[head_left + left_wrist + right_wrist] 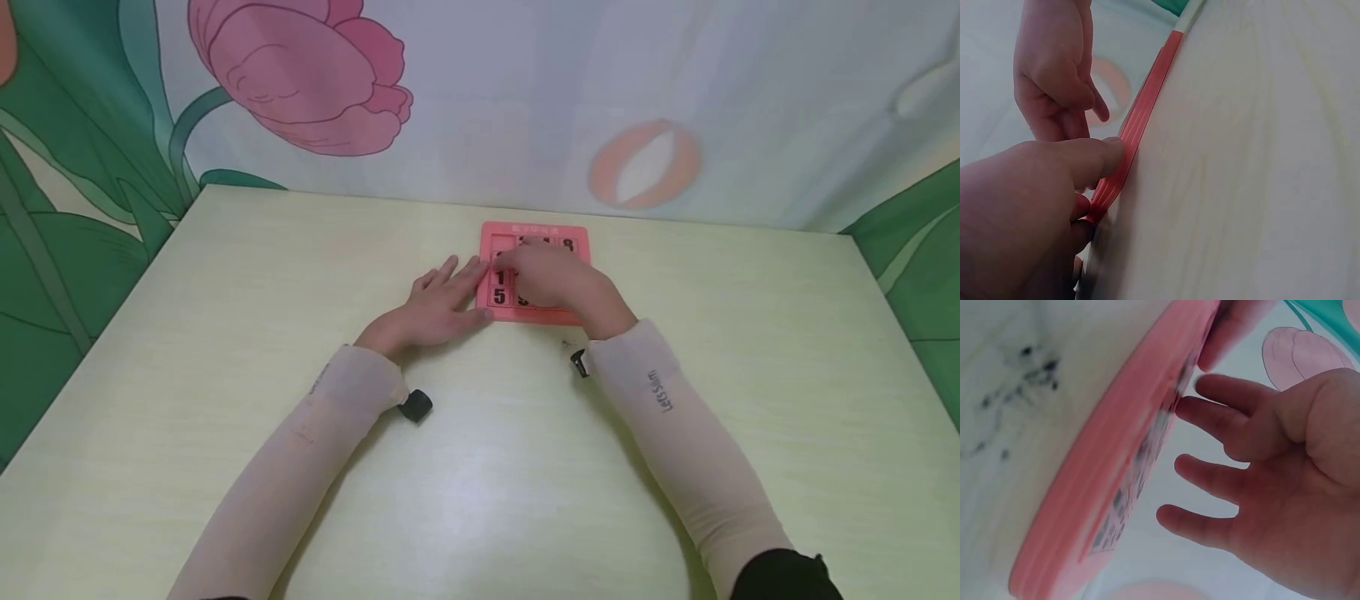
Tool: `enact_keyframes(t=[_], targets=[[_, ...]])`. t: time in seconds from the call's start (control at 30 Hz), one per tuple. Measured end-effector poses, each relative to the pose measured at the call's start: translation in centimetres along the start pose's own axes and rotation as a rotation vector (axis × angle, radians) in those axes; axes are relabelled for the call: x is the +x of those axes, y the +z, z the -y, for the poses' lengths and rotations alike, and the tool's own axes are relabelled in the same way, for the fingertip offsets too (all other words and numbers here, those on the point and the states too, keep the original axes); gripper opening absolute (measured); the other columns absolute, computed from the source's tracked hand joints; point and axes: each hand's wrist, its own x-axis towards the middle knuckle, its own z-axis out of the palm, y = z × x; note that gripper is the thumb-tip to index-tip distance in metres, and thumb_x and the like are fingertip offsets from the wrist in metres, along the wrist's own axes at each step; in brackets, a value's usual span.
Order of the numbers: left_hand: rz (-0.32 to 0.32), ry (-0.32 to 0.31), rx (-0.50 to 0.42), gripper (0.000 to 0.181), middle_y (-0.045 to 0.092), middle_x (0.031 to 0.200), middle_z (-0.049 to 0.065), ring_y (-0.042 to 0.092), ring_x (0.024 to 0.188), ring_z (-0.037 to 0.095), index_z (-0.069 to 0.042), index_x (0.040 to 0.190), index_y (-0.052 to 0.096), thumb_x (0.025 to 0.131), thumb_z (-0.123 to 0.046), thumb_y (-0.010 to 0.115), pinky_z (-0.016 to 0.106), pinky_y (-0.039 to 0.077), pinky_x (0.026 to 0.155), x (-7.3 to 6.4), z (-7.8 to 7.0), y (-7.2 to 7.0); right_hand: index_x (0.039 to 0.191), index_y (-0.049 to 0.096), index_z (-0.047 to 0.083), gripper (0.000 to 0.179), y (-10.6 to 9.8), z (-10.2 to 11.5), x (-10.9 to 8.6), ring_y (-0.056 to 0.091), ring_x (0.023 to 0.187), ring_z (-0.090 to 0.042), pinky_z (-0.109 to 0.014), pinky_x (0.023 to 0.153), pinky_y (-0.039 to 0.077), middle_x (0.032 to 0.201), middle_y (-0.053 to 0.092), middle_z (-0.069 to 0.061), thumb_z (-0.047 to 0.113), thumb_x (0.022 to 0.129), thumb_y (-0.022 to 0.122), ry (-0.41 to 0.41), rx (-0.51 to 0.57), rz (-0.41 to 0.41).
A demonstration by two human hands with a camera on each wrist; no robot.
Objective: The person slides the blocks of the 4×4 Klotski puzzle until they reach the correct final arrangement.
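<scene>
A pink number sliding puzzle (534, 315) lies flat on the table, with black-numbered tiles in its frame. The tile marked 5 (499, 297) shows at the lower left, below a 1. At the upper left, a patch of bare pink tray is visible. My left hand (438, 310) touches the puzzle's left side with fingers spread, its thumb (1100, 156) against the near edge. Over the middle of the board is my right hand (551, 273), a fingertip touching the tiles while other fingers (1200, 525) reach out fairly straight. It hides many numbers.
The pale table (465, 467) extends around the puzzle. Behind it hangs a curtain (495, 108) printed with flowers and leaves. Small dark marks (1029, 378) are on the tabletop by the puzzle's near edge. Light sleeves cover both forearms, with a black device (416, 406) at the left wrist.
</scene>
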Motion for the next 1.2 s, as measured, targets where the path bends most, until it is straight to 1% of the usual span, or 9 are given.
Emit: enact_keyframes(t=[0.13, 0.23, 0.37, 0.6, 0.7, 0.87, 0.97, 1.07, 1.2], targets=[[-0.003, 0.003, 0.003, 0.08, 0.0, 0.169, -0.001, -0.014, 0.153, 0.025, -0.02, 0.164, 0.006, 0.103, -0.057, 0.042, 0.049, -0.004, 0.12, -0.1, -0.1, 0.0, 0.158, 0.038, 0.02, 0.06, 0.3, 0.3, 0.3, 0.02, 0.15, -0.036, -0.056, 0.117, 0.023, 0.158, 0.04, -0.009, 0.004, 0.1, 0.041, 0.061, -0.004, 0.023], [0.001, -0.003, 0.003, 0.08, 0.0, 0.169, -0.002, -0.014, 0.153, 0.025, -0.02, 0.164, 0.006, 0.103, -0.056, 0.042, 0.048, -0.005, 0.12, -0.1, -0.2, 0.0, 0.162, 0.028, 0.024, 0.063, 0.5, 0.1, 0.6, 0.014, 0.152, -0.036, -0.057, 0.116, 0.026, 0.162, 0.031, -0.012, 0.009, 0.102, 0.04, 0.103, 0.014, 0.042], [0.007, -0.012, 0.012, 0.08, 0.001, 0.17, -0.002, -0.014, 0.153, 0.025, -0.021, 0.164, 0.006, 0.103, -0.056, 0.043, 0.048, -0.005, 0.12, -0.1, -0.4, -0.1, 0.163, 0.022, 0.029, 0.062, 0.7, -0.4, 1.0, 0.007, 0.153, -0.035, -0.06, 0.114, 0.026, 0.165, 0.025, -0.009, 0.015, 0.105, 0.039, 0.129, 0.05, 0.055], [0.007, -0.013, 0.011, 0.079, 0.001, 0.169, -0.001, -0.012, 0.153, 0.026, -0.02, 0.164, 0.006, 0.103, -0.055, 0.043, 0.049, -0.004, 0.12, -0.2, -0.5, -0.1, 0.164, 0.016, 0.03, 0.062, 0.4, -0.6, 1.5, -0.001, 0.154, -0.033, -0.059, 0.119, 0.011, 0.168, 0.016, 0.002, 0.015, 0.106, 0.036, 0.144, 0.071, 0.098], [-0.001, -0.01, 0.015, 0.079, 0.002, 0.169, -0.001, -0.012, 0.153, 0.027, -0.02, 0.164, 0.006, 0.103, -0.054, 0.043, 0.05, -0.004, 0.12, -0.2, -0.7, -0.2, 0.163, 0.019, 0.032, 0.063, 0.0, -0.7, 1.2, -0.002, 0.153, -0.034, -0.06, 0.118, 0.012, 0.169, 0.013, -0.001, 0.012, 0.106, 0.036, 0.132, 0.065, 0.113], [0.0, -0.004, 0.011, 0.079, 0.0, 0.17, 0.0, -0.012, 0.153, 0.027, -0.02, 0.164, 0.005, 0.104, -0.054, 0.042, 0.051, -0.004, 0.12, -0.4, -0.5, -0.1, 0.156, 0.042, 0.034, 0.061, -0.9, -0.7, 0.1, -0.001, 0.152, -0.039, -0.063, 0.117, 0.014, 0.168, 0.015, -0.009, 0.002, 0.103, 0.039, 0.09, 0.017, 0.159], [0.005, -0.004, 0.011, 0.079, -0.001, 0.17, 0.0, -0.013, 0.153, 0.027, -0.019, 0.164, 0.005, 0.104, -0.055, 0.04, 0.05, -0.005, 0.12, -0.4, -0.5, -0.2, 0.15, 0.051, 0.033, 0.054, -1.3, -0.7, -0.6, 0.005, 0.152, -0.039, -0.059, 0.117, 0.021, 0.167, 0.019, -0.011, 0.006, 0.104, 0.042, 0.1, 0.023, 0.181], [0.005, -0.008, 0.009, 0.079, 0.0, 0.17, 0.0, -0.013, 0.153, 0.026, -0.018, 0.164, 0.006, 0.104, -0.055, 0.04, 0.048, -0.005, 0.12, -0.4, -0.6, -0.3, 0.149, 0.052, 0.033, 0.054, -1.4, -0.6, -0.9, 0.013, 0.151, -0.037, -0.057, 0.114, 0.028, 0.166, 0.021, -0.013, 0.007, 0.103, 0.045, 0.128, 0.029, 0.182], [0.005, -0.014, 0.002, 0.078, 0.001, 0.169, -0.001, -0.012, 0.153, 0.026, -0.018, 0.164, 0.007, 0.104, -0.054, 0.042, 0.047, -0.004, 0.12, -0.3, -0.6, -0.3, 0.155, 0.042, 0.036, 0.055, -1.0, -0.1, -0.9, 0.01, 0.151, -0.042, -0.063, 0.112, 0.028, 0.165, 0.02, -0.019, 0.011, 0.105, 0.045, 0.178, -0.031, 0.195]])
